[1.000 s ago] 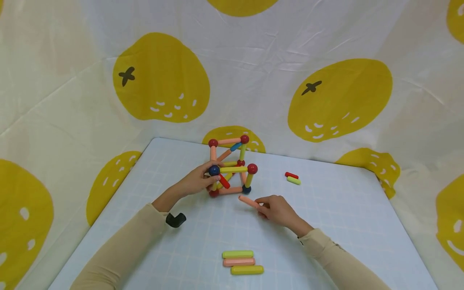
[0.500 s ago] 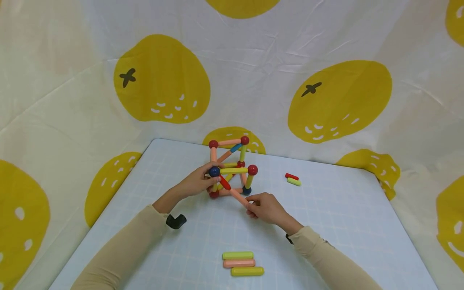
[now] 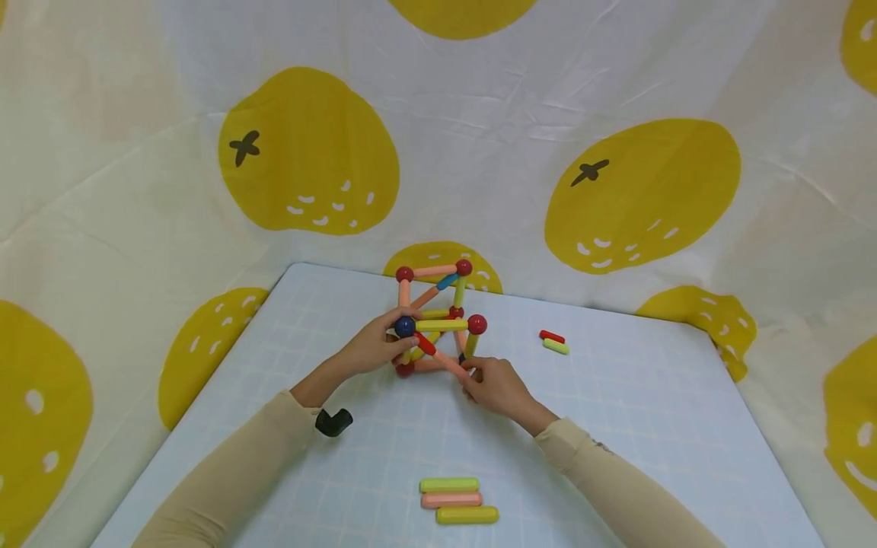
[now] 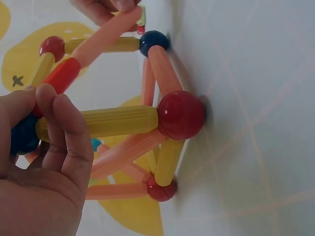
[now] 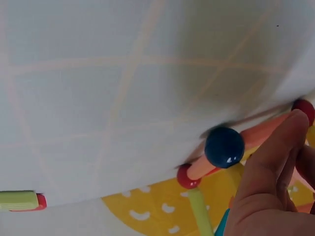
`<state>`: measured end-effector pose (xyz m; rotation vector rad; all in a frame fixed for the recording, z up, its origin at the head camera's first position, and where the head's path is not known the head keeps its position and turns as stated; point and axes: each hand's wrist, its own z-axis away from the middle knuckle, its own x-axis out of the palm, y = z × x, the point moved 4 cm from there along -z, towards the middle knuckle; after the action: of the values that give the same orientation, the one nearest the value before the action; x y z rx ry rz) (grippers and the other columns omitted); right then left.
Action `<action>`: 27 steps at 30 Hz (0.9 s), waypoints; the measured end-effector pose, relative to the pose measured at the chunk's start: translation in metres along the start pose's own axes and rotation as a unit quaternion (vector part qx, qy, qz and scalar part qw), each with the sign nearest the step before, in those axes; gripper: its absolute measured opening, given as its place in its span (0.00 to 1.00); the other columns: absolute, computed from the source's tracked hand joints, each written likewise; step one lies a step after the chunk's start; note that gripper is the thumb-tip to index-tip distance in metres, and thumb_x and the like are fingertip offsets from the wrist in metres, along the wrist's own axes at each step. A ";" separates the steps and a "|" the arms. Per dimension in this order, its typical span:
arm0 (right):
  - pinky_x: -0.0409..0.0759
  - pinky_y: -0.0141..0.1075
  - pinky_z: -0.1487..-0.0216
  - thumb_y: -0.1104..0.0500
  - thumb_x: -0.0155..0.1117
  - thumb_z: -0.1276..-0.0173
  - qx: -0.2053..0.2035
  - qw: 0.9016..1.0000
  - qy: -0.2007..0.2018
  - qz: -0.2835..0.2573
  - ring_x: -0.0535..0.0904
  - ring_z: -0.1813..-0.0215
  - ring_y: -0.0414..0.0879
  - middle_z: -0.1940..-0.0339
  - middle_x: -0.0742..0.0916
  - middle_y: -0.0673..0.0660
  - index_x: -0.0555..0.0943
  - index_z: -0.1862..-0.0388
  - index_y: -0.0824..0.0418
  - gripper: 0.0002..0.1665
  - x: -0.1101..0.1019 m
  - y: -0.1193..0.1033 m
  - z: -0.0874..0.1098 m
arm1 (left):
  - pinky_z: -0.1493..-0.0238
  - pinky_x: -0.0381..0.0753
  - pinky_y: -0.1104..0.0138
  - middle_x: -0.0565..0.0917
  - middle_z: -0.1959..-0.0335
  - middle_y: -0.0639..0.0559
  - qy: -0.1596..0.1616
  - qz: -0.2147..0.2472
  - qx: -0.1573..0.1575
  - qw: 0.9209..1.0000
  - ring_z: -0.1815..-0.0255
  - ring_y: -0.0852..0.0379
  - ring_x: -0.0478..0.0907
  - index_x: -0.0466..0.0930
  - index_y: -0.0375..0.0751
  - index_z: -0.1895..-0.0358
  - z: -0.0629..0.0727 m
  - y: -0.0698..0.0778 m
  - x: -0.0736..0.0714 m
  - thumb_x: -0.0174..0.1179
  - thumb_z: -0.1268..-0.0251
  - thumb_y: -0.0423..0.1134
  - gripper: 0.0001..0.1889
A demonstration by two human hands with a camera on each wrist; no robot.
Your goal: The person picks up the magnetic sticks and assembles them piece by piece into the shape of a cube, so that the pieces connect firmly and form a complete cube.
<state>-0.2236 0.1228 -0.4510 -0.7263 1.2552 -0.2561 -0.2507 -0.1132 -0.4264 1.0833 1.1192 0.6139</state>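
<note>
A cube-like frame of coloured rods and balls stands on the pale blue gridded table. My left hand grips its front-left corner, fingers curled round the yellow rod next to the dark blue ball. My right hand pinches a pink rod that slants across the front face. The rod's upper end meets a short red rod and its lower end is by the bottom blue ball. In the left wrist view the pink rod runs up to the right hand's fingertips.
Three loose rods lie near the front edge: yellow-green, pink and yellow. A short red rod and a short green rod lie to the right of the frame. A cloth printed with yellow fruit hangs behind and beside the table.
My right hand has carried the pink rod from the table up and left to the frame's front face, where it now sits as a diagonal. The left hand has kept its hold.
</note>
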 end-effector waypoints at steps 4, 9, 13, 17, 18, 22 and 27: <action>0.71 0.30 0.75 0.55 0.69 0.29 -0.038 0.998 0.029 0.039 0.74 0.77 0.42 0.81 0.80 0.47 0.87 0.45 0.59 0.16 0.003 0.001 -0.010 | 0.59 0.84 0.47 0.76 0.42 0.41 0.006 0.002 0.005 1.000 0.71 0.51 0.78 0.72 0.54 0.31 0.002 0.001 0.001 0.61 0.26 0.36 0.23; 0.70 0.28 0.74 0.54 0.71 0.30 -0.086 0.989 0.061 0.105 0.73 0.76 0.41 0.83 0.78 0.48 0.88 0.48 0.59 0.15 0.006 0.000 -0.018 | 0.61 0.84 0.50 0.78 0.45 0.39 0.006 0.004 0.009 1.000 0.71 0.51 0.79 0.71 0.49 0.31 0.003 0.003 0.001 0.60 0.26 0.35 0.23; 0.78 0.28 0.67 0.55 0.72 0.31 -0.106 0.981 0.083 0.143 0.76 0.73 0.40 0.73 0.88 0.50 0.87 0.48 0.60 0.16 0.006 -0.001 -0.022 | 0.62 0.84 0.58 0.78 0.43 0.39 0.009 0.003 0.004 1.000 0.70 0.50 0.80 0.71 0.47 0.31 0.001 0.002 0.001 0.61 0.27 0.34 0.24; 0.82 0.30 0.63 0.56 0.71 0.31 -0.116 0.974 0.096 0.167 0.77 0.72 0.40 0.68 0.91 0.52 0.87 0.48 0.59 0.15 0.008 0.000 -0.026 | 0.64 0.83 0.63 0.77 0.42 0.39 0.012 -0.003 -0.001 1.000 0.69 0.50 0.80 0.71 0.49 0.31 0.000 0.000 0.001 0.62 0.27 0.34 0.24; 0.82 0.30 0.63 0.56 0.71 0.31 -0.116 0.973 0.099 0.171 0.77 0.73 0.40 0.68 0.91 0.52 0.87 0.48 0.59 0.14 0.008 0.000 -0.026 | 0.64 0.83 0.64 0.77 0.42 0.39 0.013 -0.006 -0.001 1.000 0.69 0.50 0.80 0.71 0.49 0.31 0.000 0.000 0.002 0.62 0.27 0.34 0.24; 0.80 0.30 0.66 0.55 0.71 0.31 -0.118 0.969 0.110 0.186 0.75 0.75 0.39 0.70 0.90 0.51 0.86 0.49 0.57 0.14 0.008 -0.002 -0.026 | 0.65 0.82 0.61 0.78 0.44 0.40 0.027 -0.014 0.002 1.000 0.70 0.50 0.79 0.73 0.52 0.32 0.001 0.001 0.002 0.62 0.27 0.35 0.23; 0.75 0.31 0.71 0.55 0.71 0.30 -0.119 0.968 0.114 0.189 0.73 0.77 0.40 0.76 0.85 0.48 0.84 0.50 0.56 0.13 0.004 -0.001 -0.019 | 0.65 0.82 0.64 0.79 0.44 0.41 0.040 -0.028 0.000 0.999 0.70 0.51 0.79 0.73 0.53 0.33 0.003 0.003 0.003 0.62 0.27 0.35 0.23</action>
<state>-0.2399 0.1134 -0.4557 -0.6574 1.6337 0.1305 -0.2466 -0.1107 -0.4249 1.0307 1.2150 0.6166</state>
